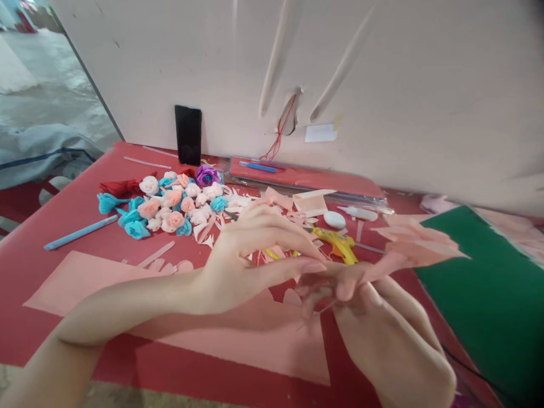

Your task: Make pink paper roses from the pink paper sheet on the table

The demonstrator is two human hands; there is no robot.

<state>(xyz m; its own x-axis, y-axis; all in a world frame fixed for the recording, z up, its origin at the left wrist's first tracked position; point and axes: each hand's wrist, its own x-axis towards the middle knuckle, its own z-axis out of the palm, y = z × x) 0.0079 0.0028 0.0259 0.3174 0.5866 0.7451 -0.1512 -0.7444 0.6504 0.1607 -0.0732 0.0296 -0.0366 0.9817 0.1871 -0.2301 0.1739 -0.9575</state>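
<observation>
A peach crepe-paper flower (419, 246) with loose, flared petals is gripped at its narrow base by my right hand (395, 345). My left hand (250, 255) reaches across from the left, thumb and fingertips brought together beside the right fingers. Whatever may be between the left fingertips is hidden by blur. Under both hands lies a large peach paper sheet (255, 345). Just beyond them, a yellow glue gun (340, 241) rests among pale paper scraps. Yellow loops (272, 254), perhaps scissor handles, show partly beneath my left hand.
Finished paper roses (172, 207) in white, peach, blue and purple cluster at the left, near a blue stick (80, 232). A phone (188, 136) leans on the white panel. A green board (480, 294) covers the right. Behind lie a white egg-shaped piece (334, 220) and a red pack (306, 181).
</observation>
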